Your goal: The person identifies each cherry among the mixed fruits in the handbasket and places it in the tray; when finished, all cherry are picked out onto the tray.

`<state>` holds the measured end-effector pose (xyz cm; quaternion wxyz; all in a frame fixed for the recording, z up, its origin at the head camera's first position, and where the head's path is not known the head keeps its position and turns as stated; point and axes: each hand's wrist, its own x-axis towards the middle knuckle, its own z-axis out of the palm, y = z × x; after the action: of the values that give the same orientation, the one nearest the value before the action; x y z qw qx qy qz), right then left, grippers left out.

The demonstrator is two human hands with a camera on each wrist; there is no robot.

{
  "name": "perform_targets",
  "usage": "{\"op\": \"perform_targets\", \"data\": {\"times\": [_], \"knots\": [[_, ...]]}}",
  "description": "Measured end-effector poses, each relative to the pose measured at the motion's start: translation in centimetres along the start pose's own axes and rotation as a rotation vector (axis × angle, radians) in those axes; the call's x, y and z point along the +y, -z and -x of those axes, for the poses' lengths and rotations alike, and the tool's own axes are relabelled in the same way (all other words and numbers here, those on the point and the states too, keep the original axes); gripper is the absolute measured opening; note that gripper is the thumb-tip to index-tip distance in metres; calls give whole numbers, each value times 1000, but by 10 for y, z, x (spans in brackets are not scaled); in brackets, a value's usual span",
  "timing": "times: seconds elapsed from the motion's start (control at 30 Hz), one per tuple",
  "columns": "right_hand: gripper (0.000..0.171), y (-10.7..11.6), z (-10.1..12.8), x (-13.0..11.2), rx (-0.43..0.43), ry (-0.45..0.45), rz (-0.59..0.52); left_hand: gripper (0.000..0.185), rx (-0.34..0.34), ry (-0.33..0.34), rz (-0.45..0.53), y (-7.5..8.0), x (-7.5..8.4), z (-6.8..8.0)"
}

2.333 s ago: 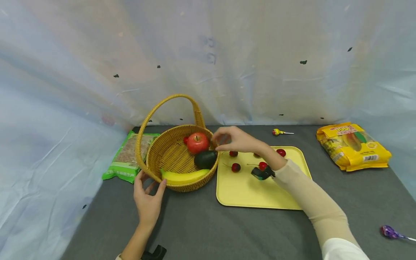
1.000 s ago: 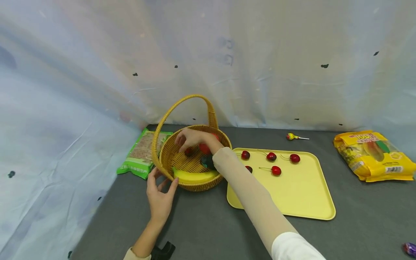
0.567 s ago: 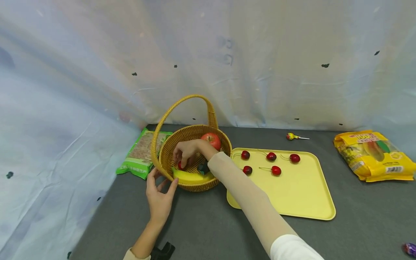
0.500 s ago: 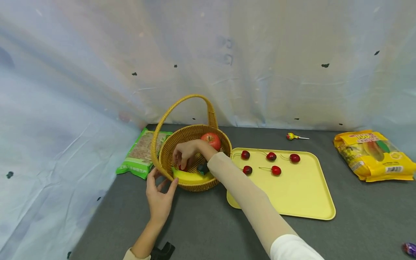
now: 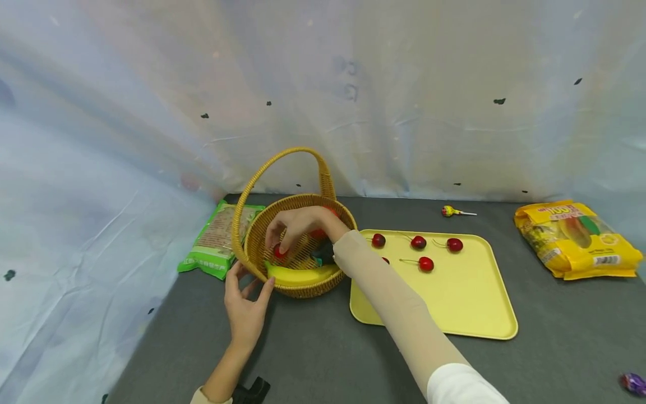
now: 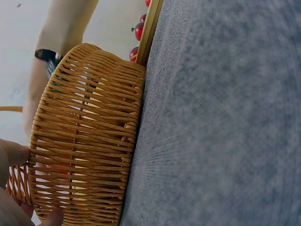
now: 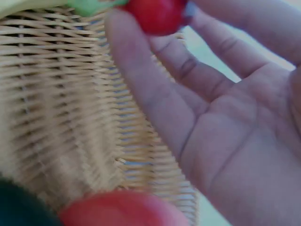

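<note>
A yellow wicker basket (image 5: 259,235) with a tall handle holds a banana (image 5: 303,275), a red apple (image 5: 319,233) and a dark green, avocado-like fruit (image 5: 325,253). My left hand (image 5: 244,314) grips the basket's near-left rim by the handle's foot, thumb in front; the left wrist view shows its fingers at the wicker. Inside the basket, near the banana's green tip, my right hand (image 5: 300,224) pinches a red cherry (image 5: 279,251). That cherry (image 7: 157,14) sits at the fingertips in the right wrist view; the contact is partly hidden. My right forearm covers part of the apple.
A yellow tray (image 5: 469,297) with several cherries (image 5: 426,264) stands right of the basket. Behind the basket's left side lies a green-edged bag (image 5: 214,238). Farther right are a yellow lollipop (image 5: 449,211), a yellow snack bag (image 5: 580,241) and a purple lollipop (image 5: 632,384).
My right hand has come from the basket's right rim into the basket, down to the cherry, then slightly up with it. The left hand keeps its hold. The head view has shifted.
</note>
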<state>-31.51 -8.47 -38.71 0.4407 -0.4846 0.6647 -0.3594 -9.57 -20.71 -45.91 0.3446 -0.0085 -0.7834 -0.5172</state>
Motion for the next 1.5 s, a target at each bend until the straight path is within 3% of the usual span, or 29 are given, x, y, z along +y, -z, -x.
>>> {"op": "perform_targets", "data": {"times": [0.17,0.37,0.5,0.7,0.87,1.03,1.13,1.3,1.5], "knots": [[28,21,43,-2,73,103,7,65,-3,-14,19,-1,-11,0],[33,31,126,20,247,147,-125,66,1,-25,50,-1,-11,0],[32,27,189,42,392,95,-166,67,9,-25,57,0,0,1],[31,10,277,58,571,-34,-107,65,19,-12,35,6,23,0],[31,-15,334,77,670,-22,-92,64,6,-12,36,5,28,-2],[30,-44,364,95,683,18,-60,64,16,-12,51,5,29,-3],[28,-62,372,102,714,-2,-2,66,17,-19,61,5,17,-2],[23,-85,370,111,813,-69,57,66,9,-26,52,8,-9,-1],[22,-96,365,120,854,-150,144,66,-2,-16,40,8,-10,-1]]}}
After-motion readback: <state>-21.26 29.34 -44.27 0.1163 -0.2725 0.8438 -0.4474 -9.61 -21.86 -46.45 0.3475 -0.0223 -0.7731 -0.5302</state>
